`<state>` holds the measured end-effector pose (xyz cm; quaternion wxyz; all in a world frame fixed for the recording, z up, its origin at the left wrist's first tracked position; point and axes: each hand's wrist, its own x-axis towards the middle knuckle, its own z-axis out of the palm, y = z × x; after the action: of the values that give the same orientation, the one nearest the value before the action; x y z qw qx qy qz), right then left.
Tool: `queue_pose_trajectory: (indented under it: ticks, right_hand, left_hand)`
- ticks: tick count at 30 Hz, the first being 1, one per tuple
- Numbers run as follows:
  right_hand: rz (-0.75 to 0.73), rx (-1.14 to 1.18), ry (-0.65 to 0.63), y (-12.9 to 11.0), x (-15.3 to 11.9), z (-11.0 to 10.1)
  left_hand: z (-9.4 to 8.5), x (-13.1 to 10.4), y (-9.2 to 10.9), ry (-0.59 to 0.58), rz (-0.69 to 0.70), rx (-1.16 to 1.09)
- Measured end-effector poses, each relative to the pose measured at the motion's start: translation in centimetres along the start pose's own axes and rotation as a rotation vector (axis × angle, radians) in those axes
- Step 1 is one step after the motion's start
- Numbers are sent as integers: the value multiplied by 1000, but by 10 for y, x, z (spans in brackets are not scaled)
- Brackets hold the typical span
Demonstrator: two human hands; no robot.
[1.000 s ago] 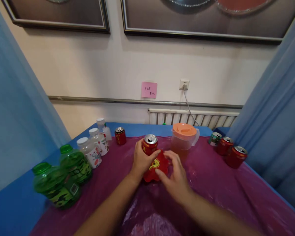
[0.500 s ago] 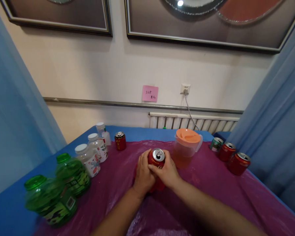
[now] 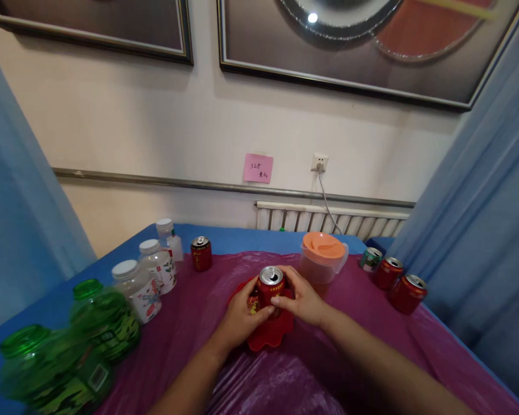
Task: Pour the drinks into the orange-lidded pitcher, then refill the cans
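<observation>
A red drink can (image 3: pixel 271 291) with an opened silver top stands upright in front of me, between my two hands. My right hand (image 3: pixel 301 297) grips its right side, with the thumb across the front. My left hand (image 3: pixel 241 316) curves round the left side, fingertips at the can and thumb low near its base. Red and yellow patterning shows in the gap between left thumb and fingers; I cannot tell what it belongs to. Beneath lies a red scalloped-edge mat or dish (image 3: pixel 266 340), partly covered by the hands.
An orange-lidded pitcher (image 3: pixel 322 259) with amber liquid stands behind my right hand. Green bottles (image 3: pixel 104 320), white-capped jars (image 3: pixel 138 291) and another red can (image 3: pixel 201 253) line the left. At right are a green can (image 3: pixel 371 259) and two red cans (image 3: pixel 409 294). A purple sheet (image 3: pixel 350 346) covers the table.
My left hand has loosened and slid a little left and down from the can, uncovering more of the can and the red mat or dish. The camera view has shifted slightly.
</observation>
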<state>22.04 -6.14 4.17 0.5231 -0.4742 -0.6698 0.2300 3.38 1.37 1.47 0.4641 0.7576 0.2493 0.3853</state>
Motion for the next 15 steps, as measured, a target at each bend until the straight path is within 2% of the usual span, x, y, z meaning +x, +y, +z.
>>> queue_pose_trajectory:
  ticks: [3, 6, 9, 11, 13, 15]
  right_hand:
    - [-34, -90, 57, -10, -17, 4]
    - [-109, -208, 312, -12, -41, -7]
    - [-96, -265, 723, 3, -51, -46]
    - [87, -252, 1003, 22, -45, -81]
    - [193, -240, 1065, 44, -32, -113]
    - [257, -216, 1036, 63, -16, -134]
  left_hand:
    - [0, 0, 0, 69, -7, 33]
    - [-1, 3, 0, 146, -2, 85]
    - [-2, 7, -2, 182, 1, 189]
    - [-1, 8, -6, 193, -4, 221]
    - [1, 8, -11, 184, -21, 224]
    - [2, 7, -18, 172, -47, 232]
